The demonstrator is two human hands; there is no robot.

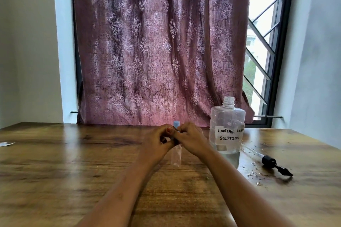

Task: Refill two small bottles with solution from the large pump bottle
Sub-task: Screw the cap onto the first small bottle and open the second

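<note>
A small clear bottle (pixel 176 155) stands upright on the wooden table (pixel 73 162) at the centre. My left hand (pixel 158 141) and my right hand (pixel 191 138) meet over its top, fingers curled and pinching there; the top itself is hidden by them. Just behind the hands a pale blue cap (pixel 176 123) pokes up, and what it sits on is hidden. To the right stands the large clear bottle (pixel 227 131), labelled "contact lens solution", its neck open and liquid low inside. Its black pump head with tube (pixel 273 164) lies on the table further right.
Droplets or small shiny bits (pixel 255 173) are scattered on the table near the pump. A small pale scrap (pixel 6 143) lies at the left edge. A purple curtain (pixel 156 51) hangs over the window behind the table.
</note>
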